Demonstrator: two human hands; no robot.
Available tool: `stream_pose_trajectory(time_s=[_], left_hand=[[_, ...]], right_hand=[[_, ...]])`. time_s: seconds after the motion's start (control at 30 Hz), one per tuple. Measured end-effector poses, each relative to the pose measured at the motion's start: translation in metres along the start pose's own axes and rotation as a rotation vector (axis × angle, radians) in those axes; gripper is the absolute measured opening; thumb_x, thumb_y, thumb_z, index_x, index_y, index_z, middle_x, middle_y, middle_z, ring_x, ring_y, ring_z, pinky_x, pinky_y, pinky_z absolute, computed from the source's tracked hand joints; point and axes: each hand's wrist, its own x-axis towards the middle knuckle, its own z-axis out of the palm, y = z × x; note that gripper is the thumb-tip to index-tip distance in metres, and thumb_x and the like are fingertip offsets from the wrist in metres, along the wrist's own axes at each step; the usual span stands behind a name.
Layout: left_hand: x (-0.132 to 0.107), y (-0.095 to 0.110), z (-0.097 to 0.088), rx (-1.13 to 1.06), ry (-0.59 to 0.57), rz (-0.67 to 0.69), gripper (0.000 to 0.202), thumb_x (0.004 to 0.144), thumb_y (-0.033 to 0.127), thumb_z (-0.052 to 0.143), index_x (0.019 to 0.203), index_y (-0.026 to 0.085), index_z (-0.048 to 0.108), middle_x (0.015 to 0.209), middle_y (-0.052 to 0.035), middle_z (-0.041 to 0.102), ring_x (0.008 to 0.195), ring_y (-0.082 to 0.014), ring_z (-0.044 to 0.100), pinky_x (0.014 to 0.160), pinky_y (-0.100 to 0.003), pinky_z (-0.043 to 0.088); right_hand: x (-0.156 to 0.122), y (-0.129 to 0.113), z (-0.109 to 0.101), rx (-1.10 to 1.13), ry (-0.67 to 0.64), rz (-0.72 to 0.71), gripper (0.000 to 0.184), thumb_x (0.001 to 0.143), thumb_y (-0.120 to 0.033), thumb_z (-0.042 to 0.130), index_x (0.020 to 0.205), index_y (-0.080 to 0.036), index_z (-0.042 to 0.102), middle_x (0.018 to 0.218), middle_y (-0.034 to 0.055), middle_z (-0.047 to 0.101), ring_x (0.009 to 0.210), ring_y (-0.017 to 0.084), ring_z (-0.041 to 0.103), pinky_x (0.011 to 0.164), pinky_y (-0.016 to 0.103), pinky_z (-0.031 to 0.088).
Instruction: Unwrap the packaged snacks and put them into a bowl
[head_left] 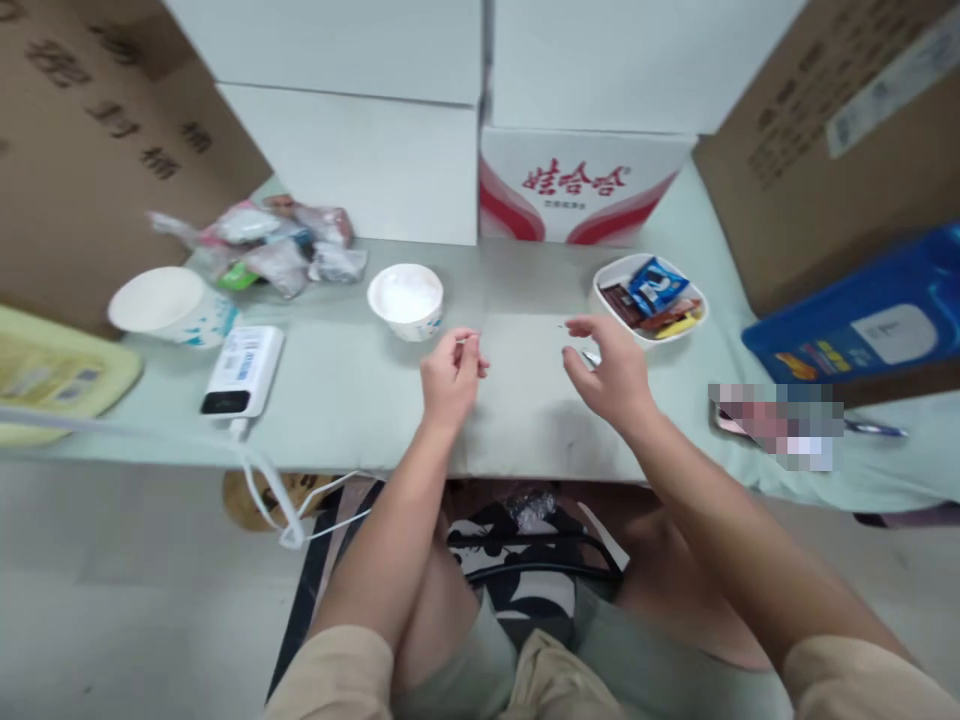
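Observation:
My left hand [451, 375] is closed in a pinch over the middle of the table, thumb against fingers. Whatever it grips is too small to make out. Just beyond it stands a white paper cup [416, 325] with white contents. My right hand [609, 370] is open, thumb and fingers apart, a short way to the right. Between its thumb and fingers shows a small silvery piece [592, 358], partly hidden; I cannot tell its kind. Behind that hand is a white bowl [611, 268] of wrapped snacks [654, 287].
On the left are a larger paper tub [161, 305], a white power bank [244, 370] with a cable [274, 490], and crumpled wrappers [281, 250]. White boxes [360, 160] wall the back. At right lie a blue bottle [862, 310], a pixelated item [780, 425] and a pen [877, 428].

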Motion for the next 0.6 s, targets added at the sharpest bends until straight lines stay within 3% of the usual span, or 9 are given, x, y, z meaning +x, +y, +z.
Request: stream_pose_trajectory(time_s=[0.07, 0.17, 0.27, 0.4, 0.5, 0.6], left_hand=[[0.003, -0.006, -0.009, -0.097, 0.071, -0.015, 0.020, 0.098, 0.031, 0.043, 0.103, 0.021, 0.059, 0.079, -0.0024, 0.067, 0.059, -0.0108, 0.061, 0.063, -0.026, 0.049], [0.007, -0.014, -0.028, -0.167, 0.189, 0.042, 0.020, 0.088, 0.013, 0.043, 0.095, 0.022, 0.059, 0.097, -0.0059, 0.067, 0.069, -0.0126, 0.061, 0.066, -0.029, 0.049], [0.009, -0.016, -0.049, -0.193, 0.234, 0.082, 0.020, 0.075, 0.004, 0.044, 0.073, 0.022, 0.052, 0.080, -0.0050, 0.060, 0.076, -0.0174, 0.056, 0.070, -0.033, 0.047], [0.016, -0.015, -0.072, -0.374, 0.195, -0.029, 0.024, 0.068, -0.001, 0.039, 0.062, 0.022, 0.043, 0.061, -0.0012, 0.049, 0.063, -0.0143, 0.048, 0.063, -0.032, 0.041], [0.021, -0.015, -0.086, -0.503, 0.164, -0.130, 0.027, 0.067, -0.003, 0.036, 0.062, 0.021, 0.045, 0.057, 0.0006, 0.047, 0.056, -0.0122, 0.044, 0.059, -0.033, 0.037], [0.024, -0.016, -0.101, -0.527, 0.196, -0.182, 0.028, 0.068, -0.004, 0.036, 0.064, 0.021, 0.047, 0.058, 0.0010, 0.047, 0.056, -0.0115, 0.042, 0.059, -0.035, 0.035]], right_hand=[[0.028, -0.035, 0.023, 0.022, -0.123, -0.087, 0.023, 0.086, -0.027, 0.052, 0.106, -0.025, 0.065, 0.086, 0.0066, 0.068, 0.084, 0.027, 0.066, 0.080, 0.042, 0.052], [0.081, -0.086, 0.069, 0.024, -0.309, -0.179, 0.027, 0.085, -0.021, 0.050, 0.108, -0.024, 0.065, 0.078, 0.0032, 0.067, 0.075, 0.023, 0.065, 0.076, 0.036, 0.050], [0.144, -0.125, 0.133, -0.001, -0.443, -0.259, 0.034, 0.083, -0.020, 0.053, 0.115, -0.024, 0.064, 0.090, 0.0045, 0.073, 0.086, 0.025, 0.068, 0.081, 0.038, 0.052], [0.222, -0.157, 0.233, -0.152, -0.589, -0.328, 0.042, 0.077, -0.027, 0.068, 0.118, -0.019, 0.065, 0.117, 0.0137, 0.072, 0.106, 0.032, 0.067, 0.092, 0.046, 0.055], [0.250, -0.172, 0.283, -0.332, -0.718, -0.285, 0.058, 0.071, -0.039, 0.078, 0.120, -0.010, 0.064, 0.116, 0.0193, 0.071, 0.107, 0.035, 0.068, 0.091, 0.048, 0.056], [0.254, -0.182, 0.304, -0.432, -0.845, -0.207, 0.074, 0.071, -0.050, 0.077, 0.121, 0.002, 0.062, 0.107, 0.0217, 0.072, 0.103, 0.036, 0.069, 0.089, 0.048, 0.055]])
